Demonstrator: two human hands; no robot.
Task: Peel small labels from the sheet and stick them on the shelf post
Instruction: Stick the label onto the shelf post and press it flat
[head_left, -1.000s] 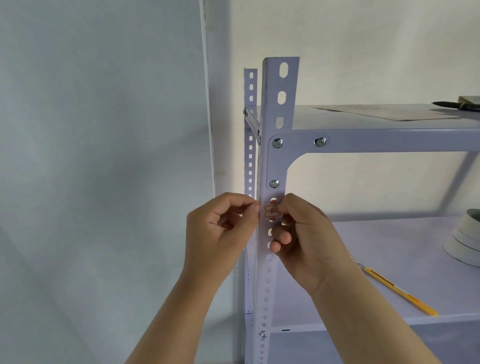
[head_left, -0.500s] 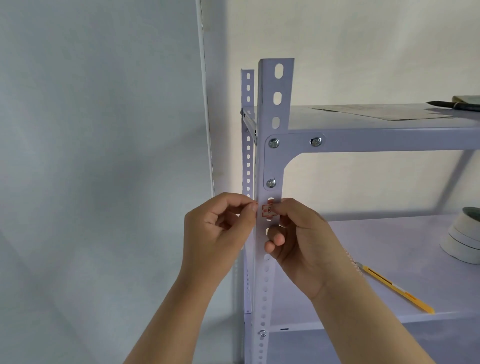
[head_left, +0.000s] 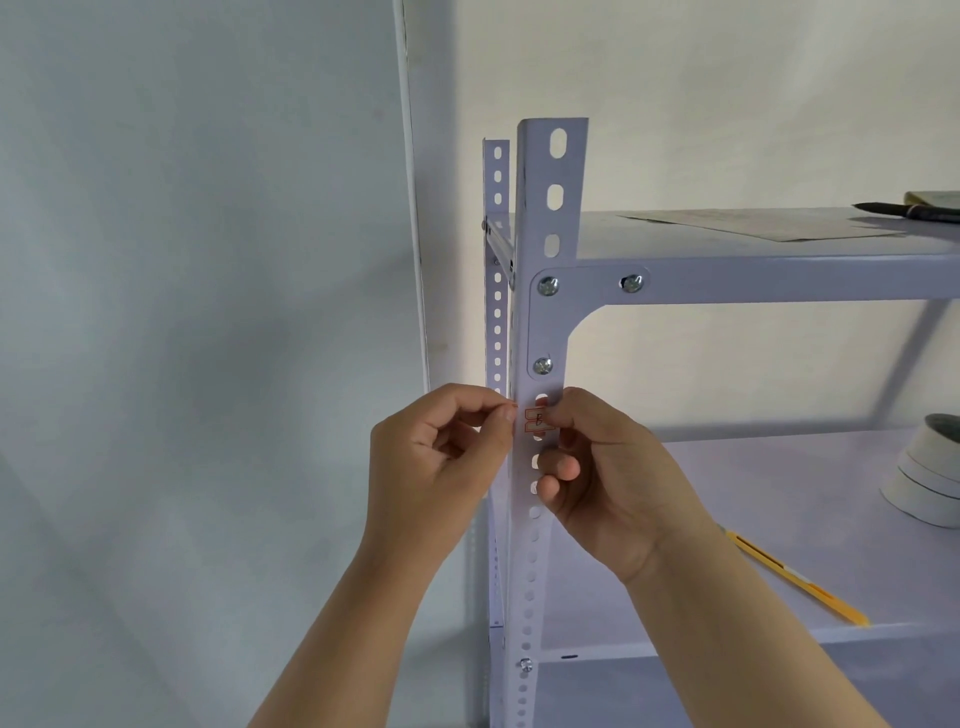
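Observation:
A small white label (head_left: 538, 420) with a red border and a handwritten mark lies across the front face of the pale lilac perforated shelf post (head_left: 551, 218), just below a bolt. My left hand (head_left: 436, 457) pinches the label's left end at the post's edge with thumb and forefinger. My right hand (head_left: 608, 467) pinches the label's right end, its other fingers curled beside the post. A flat sheet (head_left: 753, 224) lies on the top shelf; I cannot tell whether it is the label sheet.
A dark pen (head_left: 906, 210) rests on the top shelf at the far right. On the middle shelf (head_left: 779, 467) stand stacked tape rolls (head_left: 930, 473) and a yellow utility knife (head_left: 795, 582). A second perforated post (head_left: 496, 260) stands behind, by the wall corner.
Both hands stay pinched on the label at the same spot on the post. Only the view has drifted slightly.

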